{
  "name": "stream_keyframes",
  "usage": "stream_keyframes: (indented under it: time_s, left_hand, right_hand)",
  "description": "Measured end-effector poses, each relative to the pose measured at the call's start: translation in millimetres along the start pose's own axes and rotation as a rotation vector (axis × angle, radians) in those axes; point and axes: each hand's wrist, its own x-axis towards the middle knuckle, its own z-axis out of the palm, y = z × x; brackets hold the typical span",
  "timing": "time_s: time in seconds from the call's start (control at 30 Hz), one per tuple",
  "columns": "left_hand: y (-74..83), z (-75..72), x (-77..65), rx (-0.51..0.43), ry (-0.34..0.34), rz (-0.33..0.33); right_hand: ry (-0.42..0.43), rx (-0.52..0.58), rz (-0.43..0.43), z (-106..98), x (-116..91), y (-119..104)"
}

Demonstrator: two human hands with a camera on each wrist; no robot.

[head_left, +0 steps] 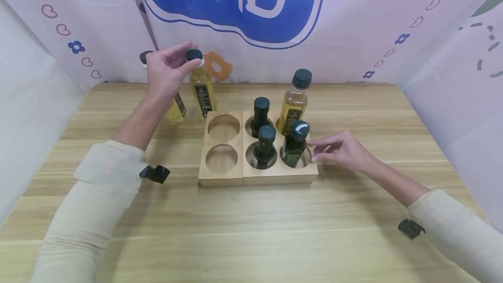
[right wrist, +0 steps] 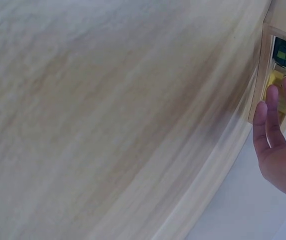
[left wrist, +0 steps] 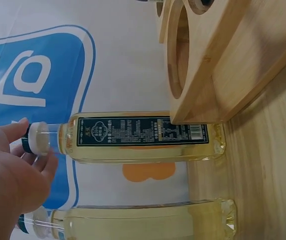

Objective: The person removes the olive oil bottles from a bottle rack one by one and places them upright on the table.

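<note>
At the back left, my left hand (head_left: 167, 71) pinches the dark cap of a bottle of yellow oil (head_left: 203, 93), thumb on one side and fingers on the other. The bottle stands upright close behind the wooden bottle rack (head_left: 222, 179). A second yellow oil bottle (left wrist: 133, 223) stands beside it, partly hidden by that hand in the head view. My right hand (head_left: 346, 152) is at the rack's right edge, fingers nearly straight, close to a dark green bottle (head_left: 294, 145) that leans in its front right hole. In the right wrist view, the fingers (right wrist: 273, 115) overlap the rack's open side.
Two more dark bottles, one at the back (head_left: 261, 115) and one in front (head_left: 265, 147), stand in the rack's middle holes. A yellow oil bottle (head_left: 294, 104) is at the back right hole. Both left holes (head_left: 222, 159) hold nothing. A printed cloth (head_left: 334, 56) hangs behind the table.
</note>
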Motion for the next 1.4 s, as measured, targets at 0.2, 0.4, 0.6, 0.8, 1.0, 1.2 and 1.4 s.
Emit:
stream_keyframes:
  time_s: [0.2,0.4,0.6,0.8,1.0,1.2,1.4]
  left_hand:
    - [4.1,0.4,-2.3,0.077,-0.002,0.063]
    - [12.1,0.0,-7.9,0.297,-0.027,0.115]
    - [19.7,4.3,-15.8,0.409,-0.073,0.231]
    - [27.3,13.3,-27.0,0.425,-0.101,0.278]
    - [29.5,23.1,-39.6,0.412,-0.167,0.306]
    - [26.3,31.3,-52.0,0.489,-0.300,0.304]
    - [25.3,35.6,-61.4,0.541,-0.418,0.291]
  right_hand:
    - [0.001,0.001,-0.006,0,0,0]
    - [-0.002,0.005,-0.011,0,0,0]
    - [-0.002,0.012,-0.006,0,-1,1]
    - [-0.002,0.022,-0.014,0,-1,2]
    - [-0.001,0.025,-0.017,0,-1,2]
    - [0.003,0.023,-0.007,1,-1,2]
    - [0.004,0.015,-0.017,1,0,2]
